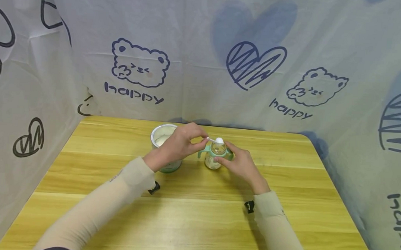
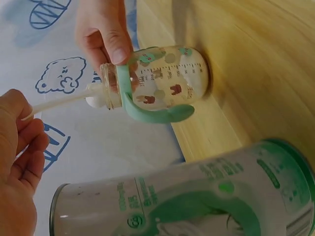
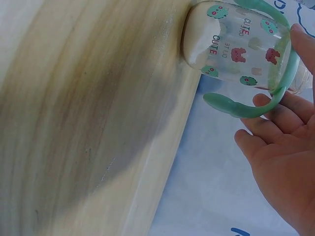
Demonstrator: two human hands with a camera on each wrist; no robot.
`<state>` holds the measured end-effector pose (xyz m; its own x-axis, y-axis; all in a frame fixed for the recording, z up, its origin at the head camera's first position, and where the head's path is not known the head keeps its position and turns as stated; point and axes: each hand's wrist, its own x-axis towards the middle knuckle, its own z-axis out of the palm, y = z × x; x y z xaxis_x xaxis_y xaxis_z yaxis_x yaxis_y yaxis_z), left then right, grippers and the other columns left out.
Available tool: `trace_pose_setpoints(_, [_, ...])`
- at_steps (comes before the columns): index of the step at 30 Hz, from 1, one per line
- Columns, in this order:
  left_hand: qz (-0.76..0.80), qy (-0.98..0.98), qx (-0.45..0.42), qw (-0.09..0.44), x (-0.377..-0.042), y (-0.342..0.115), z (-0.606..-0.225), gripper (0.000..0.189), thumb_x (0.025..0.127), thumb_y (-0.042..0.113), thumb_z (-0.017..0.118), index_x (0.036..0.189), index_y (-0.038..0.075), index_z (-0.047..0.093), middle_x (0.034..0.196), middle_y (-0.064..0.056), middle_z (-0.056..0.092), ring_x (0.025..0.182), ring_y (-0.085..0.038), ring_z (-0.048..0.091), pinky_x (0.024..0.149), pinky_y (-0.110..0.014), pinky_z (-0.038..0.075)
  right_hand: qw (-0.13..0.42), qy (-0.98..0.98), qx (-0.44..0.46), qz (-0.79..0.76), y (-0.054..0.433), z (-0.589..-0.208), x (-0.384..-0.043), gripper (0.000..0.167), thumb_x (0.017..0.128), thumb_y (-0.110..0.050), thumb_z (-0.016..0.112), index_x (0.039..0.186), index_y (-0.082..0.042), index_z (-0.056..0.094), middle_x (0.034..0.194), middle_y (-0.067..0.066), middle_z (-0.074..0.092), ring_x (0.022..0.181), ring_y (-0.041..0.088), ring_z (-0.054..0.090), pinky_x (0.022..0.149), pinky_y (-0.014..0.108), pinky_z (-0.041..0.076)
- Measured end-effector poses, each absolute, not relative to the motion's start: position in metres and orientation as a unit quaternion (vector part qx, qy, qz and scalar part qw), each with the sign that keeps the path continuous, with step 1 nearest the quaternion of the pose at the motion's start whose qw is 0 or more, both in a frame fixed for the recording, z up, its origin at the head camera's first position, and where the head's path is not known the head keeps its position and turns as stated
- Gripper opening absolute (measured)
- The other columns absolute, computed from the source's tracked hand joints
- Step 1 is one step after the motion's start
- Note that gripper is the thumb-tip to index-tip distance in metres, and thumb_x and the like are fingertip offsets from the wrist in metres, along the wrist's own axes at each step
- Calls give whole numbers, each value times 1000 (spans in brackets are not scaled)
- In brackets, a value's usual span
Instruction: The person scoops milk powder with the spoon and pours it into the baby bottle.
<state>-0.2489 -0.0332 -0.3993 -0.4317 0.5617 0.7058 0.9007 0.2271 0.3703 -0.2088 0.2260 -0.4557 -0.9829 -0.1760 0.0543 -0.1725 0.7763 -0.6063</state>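
My left hand (image 1: pixel 181 141) pinches the thin handle of a white scoop (image 2: pixel 61 103) between thumb and fingertips. The scoop's bowl, heaped with white powder (image 1: pixel 219 140), is right at the open mouth of a clear baby bottle (image 1: pixel 213 162). Green handles and small printed animals mark the bottle, which stands upright on the table. Around its neck, my right hand (image 1: pixel 241 165) holds it with thumb and fingers. Pale powder (image 3: pixel 198 42) lies at the bottom of the bottle in the right wrist view. Beside my left wrist stands an open milk powder can (image 2: pixel 197 196), partly hidden by that hand.
The wooden table (image 1: pixel 196 214) has its back edge close behind the can and bottle. A white cloth (image 1: pixel 196 65) printed with bears and hearts hangs behind and at both sides. Black straps (image 1: pixel 249 206) show at the wrists.
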Motion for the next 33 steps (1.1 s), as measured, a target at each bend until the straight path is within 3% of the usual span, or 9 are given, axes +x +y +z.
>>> trace_pose_setpoints(10, [-298,-711,-583,255,-250,-38,-399,7,86,-2,81,91,3,81,90,-6,80,88,-21,73,85,-31,62,3,941,-96,-323,226,-456,-210,79,95,-51,75,157,-8,50,151,22,59,139,43,57,114,59,47])
trace_pose_setpoints(33, [-247,-711,-598,277,-248,-42,-404,9,84,-1,83,91,4,82,91,-3,82,91,-19,72,91,-30,60,1,944,-91,-316,227,-458,-210,80,95,-52,75,157,-10,49,151,22,59,138,42,58,113,58,48])
